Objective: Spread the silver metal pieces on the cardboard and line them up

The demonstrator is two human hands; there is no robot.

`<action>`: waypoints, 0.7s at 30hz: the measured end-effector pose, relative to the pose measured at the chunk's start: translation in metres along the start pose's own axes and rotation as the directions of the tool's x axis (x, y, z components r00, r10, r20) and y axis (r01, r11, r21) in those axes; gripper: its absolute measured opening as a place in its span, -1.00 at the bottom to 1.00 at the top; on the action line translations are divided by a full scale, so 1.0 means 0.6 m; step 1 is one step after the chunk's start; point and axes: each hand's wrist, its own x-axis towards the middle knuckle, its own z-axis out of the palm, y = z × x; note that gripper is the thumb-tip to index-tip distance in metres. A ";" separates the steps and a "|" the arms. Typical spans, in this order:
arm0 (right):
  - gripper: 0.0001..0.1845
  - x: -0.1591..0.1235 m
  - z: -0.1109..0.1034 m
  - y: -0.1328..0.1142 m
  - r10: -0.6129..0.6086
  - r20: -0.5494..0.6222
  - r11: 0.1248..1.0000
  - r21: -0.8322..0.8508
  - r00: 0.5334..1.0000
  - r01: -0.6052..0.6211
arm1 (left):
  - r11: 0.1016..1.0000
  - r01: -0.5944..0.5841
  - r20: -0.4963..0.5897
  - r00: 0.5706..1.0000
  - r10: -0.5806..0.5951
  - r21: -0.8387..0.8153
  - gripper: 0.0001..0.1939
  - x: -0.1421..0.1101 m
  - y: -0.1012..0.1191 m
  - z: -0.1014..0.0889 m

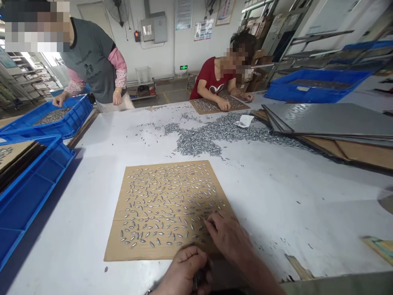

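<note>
A brown cardboard sheet [118, 237] lies flat on the white table, covered with many small grey metal pieces [158, 241], spindle-shaped and pointed at both ends. They lie spaced apart at mixed angles. Over the sheet's right part, my right hand [225, 233] is closed in a pinch, fingertips close to the pieces; what they hold is too small to tell. My left hand [190, 266] curls into a fist at the sheet's near edge. Dark grey bits show inside its curl, apparently more of the metal pieces.
Beyond the sheet spreads a loose heap of metal pieces [199, 141] with white paper [245, 121] on it. Blue crates [66, 159] stand left, another crate [307, 96] back right. Stacked grey boards [331, 119] lie right. Two people work across the table, one at another cardboard sheet [201, 107].
</note>
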 end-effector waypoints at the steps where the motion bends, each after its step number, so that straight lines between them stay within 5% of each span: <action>1: -0.73 0.003 0.000 -0.005 0.013 0.026 1.000 -0.020 1.000 -0.013 | 1.000 -0.001 0.013 1.000 0.001 0.006 -0.55 0.000 -0.001 0.000; 12: -0.79 0.023 -0.031 -0.036 0.122 0.201 0.992 0.005 0.972 -0.126 | 1.000 0.002 -0.003 1.000 -0.002 -0.004 -0.57 -0.009 0.007 0.000; 21: -0.76 -0.004 -0.027 -0.020 0.034 0.082 0.997 0.064 0.996 -0.040 | 0.995 0.004 -0.035 0.999 -0.008 -0.100 -0.49 -0.007 -0.003 -0.007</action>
